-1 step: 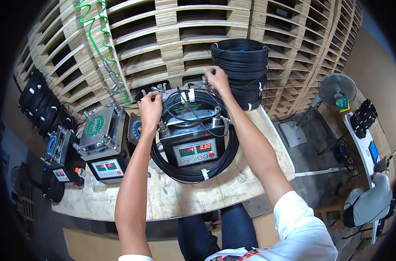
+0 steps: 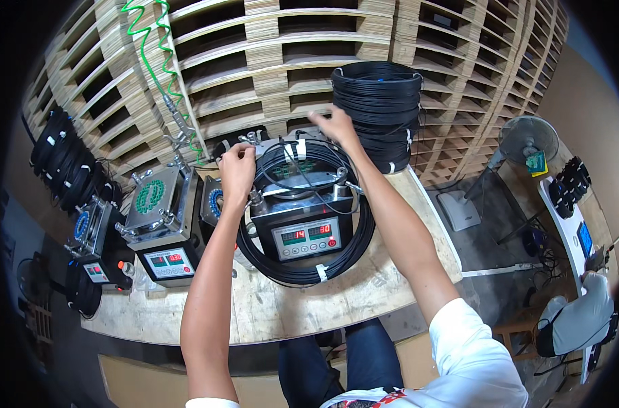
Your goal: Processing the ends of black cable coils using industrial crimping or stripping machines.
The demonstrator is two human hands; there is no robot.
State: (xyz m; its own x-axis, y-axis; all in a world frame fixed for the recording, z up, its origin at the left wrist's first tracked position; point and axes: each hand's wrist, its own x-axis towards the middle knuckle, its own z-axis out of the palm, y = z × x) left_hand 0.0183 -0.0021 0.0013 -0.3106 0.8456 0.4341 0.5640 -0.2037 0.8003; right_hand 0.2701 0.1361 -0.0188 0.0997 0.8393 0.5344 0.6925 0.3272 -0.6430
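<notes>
A black polishing machine point(image 2: 306, 243) with a red lit display stands on the bench before me. Around it and across its top lies a coil of black cable point(image 2: 364, 238), bound with white tape. At the machine's back left corner is my left hand point(image 2: 237, 170), its fingers curled and pinched together; whatever they hold is hidden. My right hand point(image 2: 338, 128) is at the back right corner, above the coil, thumb and forefinger apart and fingertips smeared by motion. Metal clamp posts point(image 2: 340, 175) rise from the front corners of the machine's top.
Two similar machines point(image 2: 161, 234) stand on the left. Behind my right hand rises a tall stack of black cable coils point(image 2: 377, 102). Wooden pallets point(image 2: 268, 54) back the bench point(image 2: 289, 313). Green air hose point(image 2: 146, 54) hangs at the left. On the right are a fan point(image 2: 527, 139) and a seated person point(image 2: 585, 316).
The fingers of my right hand have swung left and spread, and the post top beside them no longer shows. My left hand stays in place. Digits on the displays have changed.
</notes>
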